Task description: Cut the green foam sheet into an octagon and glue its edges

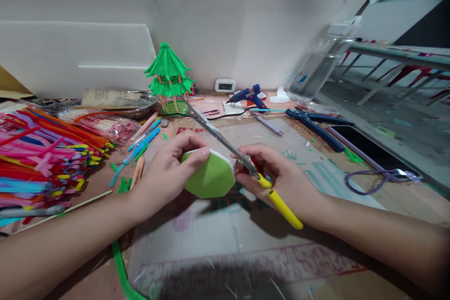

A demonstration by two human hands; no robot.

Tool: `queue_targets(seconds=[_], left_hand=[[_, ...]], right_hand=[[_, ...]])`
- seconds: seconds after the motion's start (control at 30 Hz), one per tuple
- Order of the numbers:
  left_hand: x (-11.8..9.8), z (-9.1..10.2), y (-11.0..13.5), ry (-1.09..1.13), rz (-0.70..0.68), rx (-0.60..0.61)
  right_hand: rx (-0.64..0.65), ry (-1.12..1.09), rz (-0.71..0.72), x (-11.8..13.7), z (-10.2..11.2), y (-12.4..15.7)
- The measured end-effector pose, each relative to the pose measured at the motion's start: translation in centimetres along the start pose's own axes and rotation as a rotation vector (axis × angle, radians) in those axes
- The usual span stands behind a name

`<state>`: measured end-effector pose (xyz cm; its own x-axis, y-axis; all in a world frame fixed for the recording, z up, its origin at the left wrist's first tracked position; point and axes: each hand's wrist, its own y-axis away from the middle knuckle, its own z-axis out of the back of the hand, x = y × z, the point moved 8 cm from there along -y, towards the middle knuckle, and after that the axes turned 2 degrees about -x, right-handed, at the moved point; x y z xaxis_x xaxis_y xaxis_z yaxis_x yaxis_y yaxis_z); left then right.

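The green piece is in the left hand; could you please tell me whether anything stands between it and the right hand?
Nothing visible does: the right hand, holding the yellow-handled tool, is close beside the green piece; contact is unclear.

Between the two forearms, the near part of the sheet [197,243] gives a hand open room to pass, with a few thin scraps on it. Farther in, the green paper [210,176] fills the gap between the hands, and the scissors [251,168] bar the middle, their long blade slanting from the right hand [270,168] toward the tower [168,75]. Pipe cleaners [45,150] crowd the left, the glue gun [249,97] and wall [218,18] limit the back, and the pliers [316,129] and phone [372,149] obstruct the right
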<state>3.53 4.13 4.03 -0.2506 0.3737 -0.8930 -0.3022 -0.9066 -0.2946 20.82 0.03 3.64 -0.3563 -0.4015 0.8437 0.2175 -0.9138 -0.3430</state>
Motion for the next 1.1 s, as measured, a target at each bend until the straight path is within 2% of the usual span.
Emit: queue_targets(seconds=[0.13, 0.33, 0.5, 0.57, 0.67, 0.77, 0.87, 1.0, 1.1], left_hand=[[0.0, 0.1, 0.0, -0.021, -0.007, -0.036], [0.0, -0.2, 0.3, -0.015, 0.000, -0.032], [0.4, -1.5, 0.3, -0.005, 0.045, 0.101], [0.4, -1.6, 0.1, -0.024, 0.047, 0.118], [0.5, -1.0, -0.5, -0.042, 0.037, 0.085], [1.4, 0.4, -1.2, -0.106, 0.071, -0.006], [2.4, 1.4, -1.8, -0.122, 0.101, -0.055], [2.8, 1.6, -2.1, -0.140, 0.098, -0.064], [2.6, 1.4, -2.0, -0.154, 0.090, -0.056]], right_hand=[[0.029, -0.108, -0.049, -0.6, -0.1, -0.2], [0.004, -0.109, -0.027, -0.5, -0.2, -0.3], [-0.023, -0.164, -0.012, -0.4, 0.1, -0.4], [-0.001, -0.146, 0.004, -0.1, 0.4, -0.7], [0.010, -0.028, 0.032, 0.3, 2.1, -1.5], [-0.087, 0.236, 0.082, 0.0, 5.2, -2.6], [-0.152, 0.517, 0.093, -1.7, 7.2, -3.5], [-0.164, 0.709, 0.161, -3.9, 7.4, -3.7], [-0.118, 0.768, 0.221, -4.1, 6.5, -3.4]])
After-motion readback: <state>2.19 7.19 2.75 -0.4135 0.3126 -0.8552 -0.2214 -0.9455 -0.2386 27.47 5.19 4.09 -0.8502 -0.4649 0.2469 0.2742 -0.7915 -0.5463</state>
